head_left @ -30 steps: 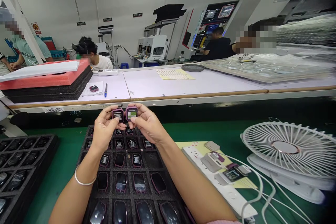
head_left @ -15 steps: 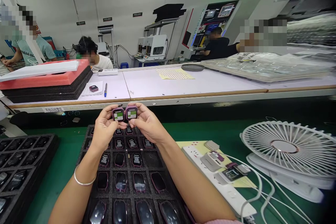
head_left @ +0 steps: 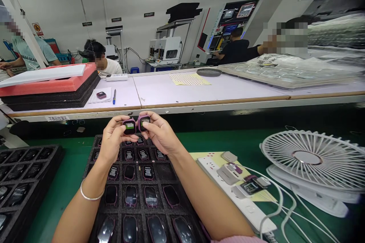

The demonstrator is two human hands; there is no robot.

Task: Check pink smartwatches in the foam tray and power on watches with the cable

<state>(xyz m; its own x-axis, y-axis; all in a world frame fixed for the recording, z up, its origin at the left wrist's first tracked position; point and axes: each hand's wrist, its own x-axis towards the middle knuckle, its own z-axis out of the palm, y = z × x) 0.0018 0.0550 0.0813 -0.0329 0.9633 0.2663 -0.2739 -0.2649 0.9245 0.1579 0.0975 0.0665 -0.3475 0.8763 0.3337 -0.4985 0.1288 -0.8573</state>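
Note:
My left hand (head_left: pixel 112 138) pinches a small purple watch body (head_left: pixel 129 126) with a lit screen. My right hand (head_left: pixel 159 133) pinches a second purple watch body (head_left: pixel 143 122) right beside it, the two almost touching. Both are held up over the far end of a black foam tray (head_left: pixel 159 172) whose pockets hold several more watch bodies. A silver bracelet sits on my left wrist.
Another black tray (head_left: pixel 19 178) lies at the left. A white power strip (head_left: pixel 236 197) with chargers and cables and a white fan (head_left: pixel 310 163) are at the right on the green mat. Beyond are a raised white shelf (head_left: pixel 216 93), stacked foam (head_left: pixel 48 89), and people at work.
The left watch's screen changed from dark text to a green display. Both watches have tilted slightly and my hands stay in the same place.

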